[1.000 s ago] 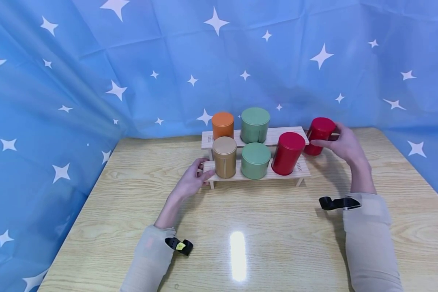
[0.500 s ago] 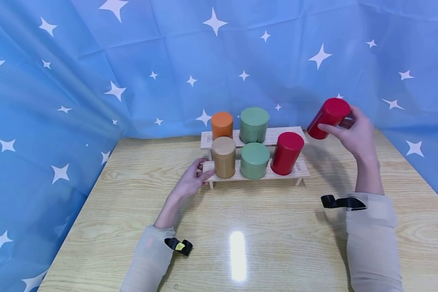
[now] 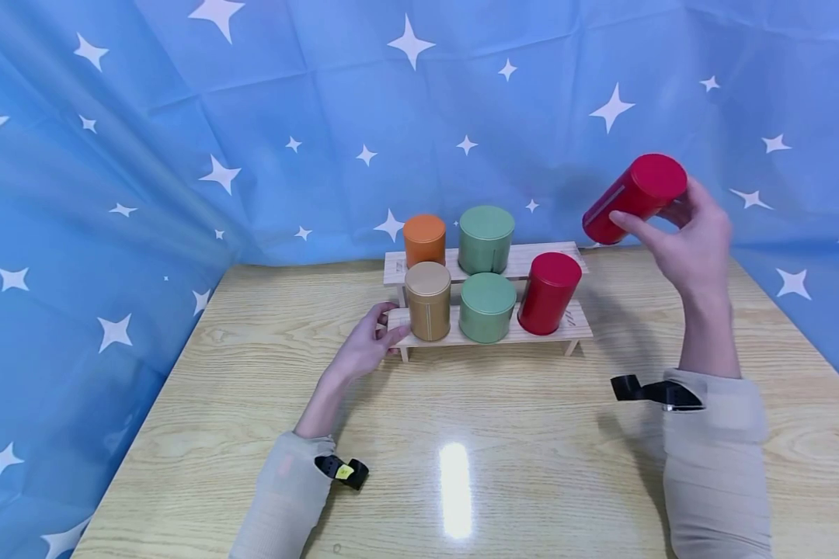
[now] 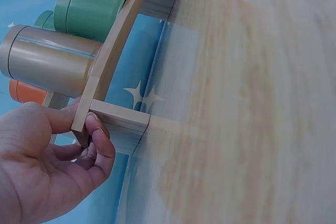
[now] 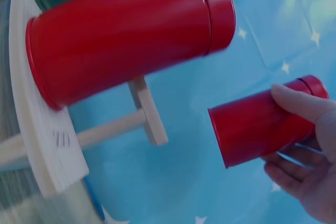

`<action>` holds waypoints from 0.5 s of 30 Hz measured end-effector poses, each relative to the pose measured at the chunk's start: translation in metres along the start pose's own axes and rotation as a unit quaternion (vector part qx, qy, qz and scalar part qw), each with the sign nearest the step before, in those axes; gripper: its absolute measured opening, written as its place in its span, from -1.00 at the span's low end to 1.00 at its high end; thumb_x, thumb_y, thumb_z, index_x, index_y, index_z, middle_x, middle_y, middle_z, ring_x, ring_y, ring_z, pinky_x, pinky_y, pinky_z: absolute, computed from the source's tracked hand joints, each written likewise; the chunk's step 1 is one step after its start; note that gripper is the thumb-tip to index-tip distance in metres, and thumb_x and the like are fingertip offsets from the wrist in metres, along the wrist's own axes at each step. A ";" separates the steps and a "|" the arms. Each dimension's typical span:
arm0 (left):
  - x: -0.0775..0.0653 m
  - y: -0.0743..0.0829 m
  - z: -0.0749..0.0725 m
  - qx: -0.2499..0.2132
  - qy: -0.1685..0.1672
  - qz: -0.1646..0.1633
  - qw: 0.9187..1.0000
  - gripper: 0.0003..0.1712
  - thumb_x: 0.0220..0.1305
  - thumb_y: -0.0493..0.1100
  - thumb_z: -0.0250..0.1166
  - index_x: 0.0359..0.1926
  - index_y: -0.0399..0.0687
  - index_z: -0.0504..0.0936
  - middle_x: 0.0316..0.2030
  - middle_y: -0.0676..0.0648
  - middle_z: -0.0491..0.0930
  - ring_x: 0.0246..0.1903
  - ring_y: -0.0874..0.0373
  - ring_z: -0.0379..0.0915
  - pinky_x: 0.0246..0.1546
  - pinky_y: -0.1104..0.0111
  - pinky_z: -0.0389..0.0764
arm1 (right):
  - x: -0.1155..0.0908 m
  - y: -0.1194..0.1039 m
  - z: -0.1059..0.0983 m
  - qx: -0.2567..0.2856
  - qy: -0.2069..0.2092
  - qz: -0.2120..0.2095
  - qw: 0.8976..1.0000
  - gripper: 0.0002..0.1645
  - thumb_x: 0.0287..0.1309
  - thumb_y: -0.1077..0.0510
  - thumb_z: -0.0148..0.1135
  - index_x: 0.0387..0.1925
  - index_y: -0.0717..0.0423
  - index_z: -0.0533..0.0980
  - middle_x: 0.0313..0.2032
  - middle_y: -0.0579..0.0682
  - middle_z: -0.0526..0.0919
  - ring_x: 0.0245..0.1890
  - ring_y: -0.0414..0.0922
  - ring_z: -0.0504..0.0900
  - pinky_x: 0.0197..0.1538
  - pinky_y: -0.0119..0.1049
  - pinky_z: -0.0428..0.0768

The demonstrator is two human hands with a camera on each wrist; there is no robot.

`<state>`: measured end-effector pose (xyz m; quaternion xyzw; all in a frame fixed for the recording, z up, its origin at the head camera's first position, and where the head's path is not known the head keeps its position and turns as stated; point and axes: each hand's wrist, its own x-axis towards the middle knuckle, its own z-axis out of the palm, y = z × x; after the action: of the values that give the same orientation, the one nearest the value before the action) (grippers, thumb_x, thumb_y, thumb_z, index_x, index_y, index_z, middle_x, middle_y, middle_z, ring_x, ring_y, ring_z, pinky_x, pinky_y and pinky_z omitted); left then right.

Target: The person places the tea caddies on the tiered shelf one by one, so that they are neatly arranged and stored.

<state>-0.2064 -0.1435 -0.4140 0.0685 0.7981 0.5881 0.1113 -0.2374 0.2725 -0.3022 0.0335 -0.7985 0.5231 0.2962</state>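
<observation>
My right hand (image 3: 695,237) grips a red canister (image 3: 632,198) in the air, tilted, to the right of a two-tier wooden rack (image 3: 524,335). In the right wrist view the thumb and fingers wrap around that canister (image 5: 262,124). At the rack's left end, my left hand (image 3: 363,341) pinches the lower shelf, thumb above and fingers curled beneath, as the left wrist view shows. On the lower shelf stand a tan canister (image 3: 429,303), a green canister (image 3: 487,310) and another red canister (image 3: 549,295). The upper shelf bears an orange canister (image 3: 424,239) and a green one (image 3: 485,242).
The rack stands near the back of a light wooden table (image 3: 503,435). Behind it hangs a blue cloth with white stars (image 3: 335,116). The upper shelf's right part (image 3: 559,252) is bare. A light glare (image 3: 456,489) shows on the tabletop.
My right hand has lifted the red canister off the table beside the rack, up and to the right, tilting it. My left hand has stayed on the rack.
</observation>
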 end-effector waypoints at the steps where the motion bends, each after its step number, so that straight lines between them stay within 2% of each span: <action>1: 0.000 0.000 0.000 0.000 0.000 0.000 1.000 -0.40 0.47 -0.20 0.23 0.42 -0.23 0.26 -0.16 -0.09 0.14 -0.35 0.16 0.21 -0.15 0.29 0.71 | -0.001 -0.003 0.002 0.000 -0.002 -0.005 1.000 -0.25 0.05 0.19 0.56 0.30 -0.12 0.51 0.10 -0.11 0.63 0.00 -0.26 0.59 0.17 -0.51 0.54; 8: 0.000 0.000 0.000 0.003 0.000 0.000 1.000 -0.40 0.48 -0.20 0.23 0.42 -0.24 0.26 -0.16 -0.09 0.15 -0.36 0.16 0.21 -0.16 0.29 0.71 | -0.005 -0.013 0.019 -0.018 -0.032 -0.032 0.999 -0.23 0.04 0.13 0.58 0.31 -0.13 0.50 0.10 -0.08 0.64 -0.02 -0.27 0.60 0.13 -0.50 0.56; 15: 0.000 0.000 0.000 0.000 -0.002 0.003 1.000 -0.41 0.48 -0.21 0.22 0.41 -0.23 0.26 -0.16 -0.10 0.16 -0.37 0.17 0.21 -0.18 0.32 0.70 | -0.009 -0.014 0.036 -0.035 -0.067 -0.021 0.997 -0.20 0.06 0.07 0.56 0.35 -0.12 0.45 0.12 -0.03 0.61 -0.02 -0.26 0.58 0.10 -0.45 0.56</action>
<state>-0.2066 -0.1436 -0.4142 0.0714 0.7976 0.5885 0.1110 -0.2409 0.2330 -0.3054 0.0750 -0.8333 0.4851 0.2542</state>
